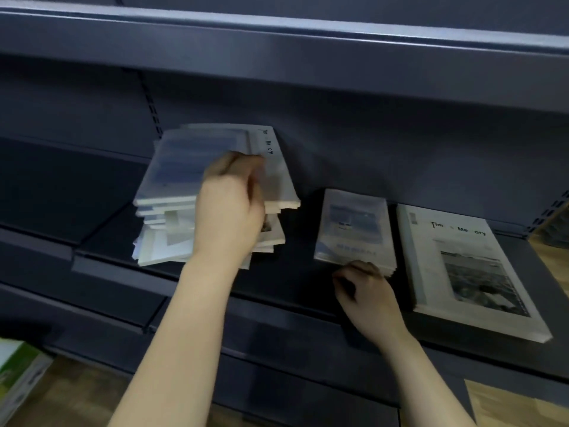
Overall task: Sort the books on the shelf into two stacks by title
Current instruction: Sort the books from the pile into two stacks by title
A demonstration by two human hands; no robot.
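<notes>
left hand (pixel 229 208): fingers curled over the upper books (pixel 184 167), gripping them tilted above the mixed pile (pixel 166 235) under its palm; blurred.
right hand (pixel 366 295): curled at the near edge of the small stack (pixel 354 229); grip unclear.
small stack: thin, pale blue covers, squared.
large stack (pixel 462 266): just right of the right hand; white covers, grey photo.
shelf (pixel 292 291): dark matte metal.

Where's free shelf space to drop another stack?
Bare shelf left of the mixed pile, and a narrower gap between that pile and the blue-cover stack. Crowded right: blue-cover stack sits tight beside the Time Memory stack.
</notes>
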